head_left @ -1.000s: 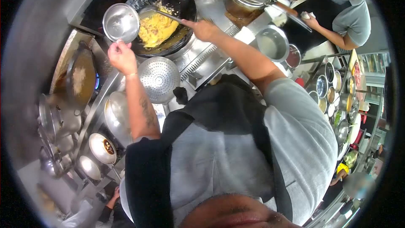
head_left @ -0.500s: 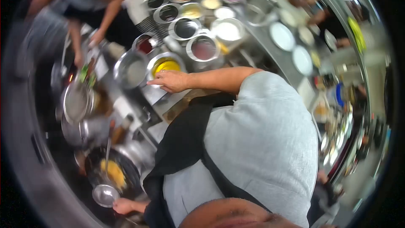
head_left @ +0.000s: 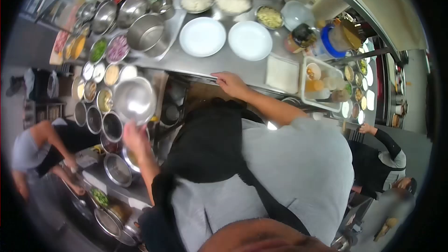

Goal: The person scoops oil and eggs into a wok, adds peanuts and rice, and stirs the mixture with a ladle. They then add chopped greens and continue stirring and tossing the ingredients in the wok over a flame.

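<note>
Left hand (head_left: 133, 139) grips steel bowl (head_left: 134, 99), fingers closed under rim; best kept level; right hand (head_left: 231, 84) at 1 o'clock, fingers loosely spread on counter (head_left: 219, 63) edge, empty; white plate (head_left: 203, 36) at 12.

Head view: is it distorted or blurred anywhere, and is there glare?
Head view: fisheye bends the counter, corners black. Head view: the left hand looks soft with blur. Head view: glare on the steel bowl it holds.

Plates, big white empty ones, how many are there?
2. The left plate and the right plate lie side by side on the counter. More may be hidden at the edges.
</note>
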